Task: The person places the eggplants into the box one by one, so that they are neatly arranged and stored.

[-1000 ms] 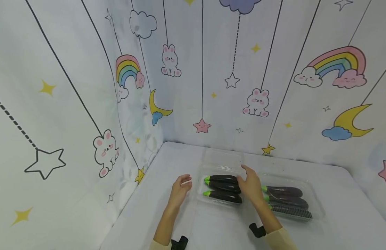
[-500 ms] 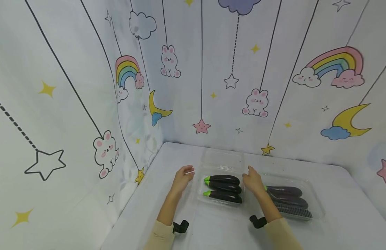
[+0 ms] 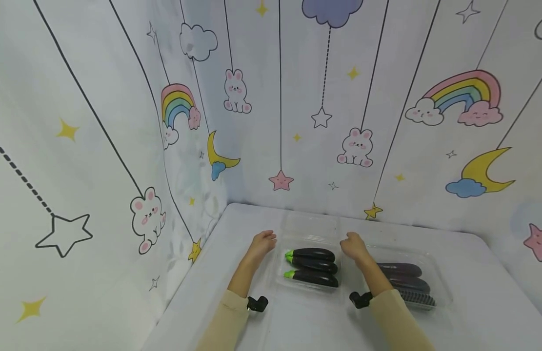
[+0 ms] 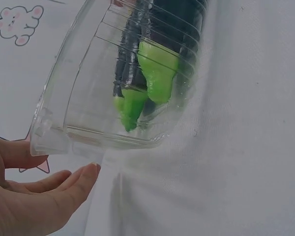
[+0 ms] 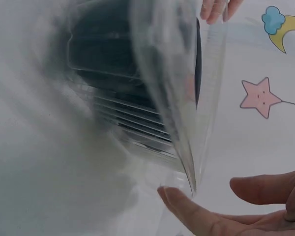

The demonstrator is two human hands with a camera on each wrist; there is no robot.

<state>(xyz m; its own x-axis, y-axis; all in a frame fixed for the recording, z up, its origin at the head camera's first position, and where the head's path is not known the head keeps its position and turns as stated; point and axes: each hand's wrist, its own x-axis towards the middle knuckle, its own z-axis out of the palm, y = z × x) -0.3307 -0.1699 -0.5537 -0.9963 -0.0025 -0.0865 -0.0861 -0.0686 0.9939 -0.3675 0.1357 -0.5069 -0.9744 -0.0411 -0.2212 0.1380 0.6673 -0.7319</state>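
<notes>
A clear plastic clamshell box (image 3: 309,288) lies on the white table with three dark eggplants (image 3: 313,264) inside, their green stems to the left. Its transparent lid (image 3: 310,226) is folded back toward the wall. My left hand (image 3: 261,245) is at the box's far left side; in the left wrist view its thumb and fingers (image 4: 81,184) are spread around the box corner, and firm contact cannot be told. At the far right side is my right hand (image 3: 354,246). The right wrist view shows its thumb (image 5: 260,189) apart from the corner and a fingertip close to it.
On the right stands a second clear box (image 3: 444,278) with several dark eggplants (image 3: 407,269), partly behind my right forearm. A cartoon-printed cloth wall (image 3: 253,146) rises behind and to the left of the table. Each wrist wears a black camera mount (image 3: 257,303).
My right hand has drawn away from the eggplants to the box's far right side. My left hand has moved forward and slightly right, closer to the box. The head view has tilted slightly upward.
</notes>
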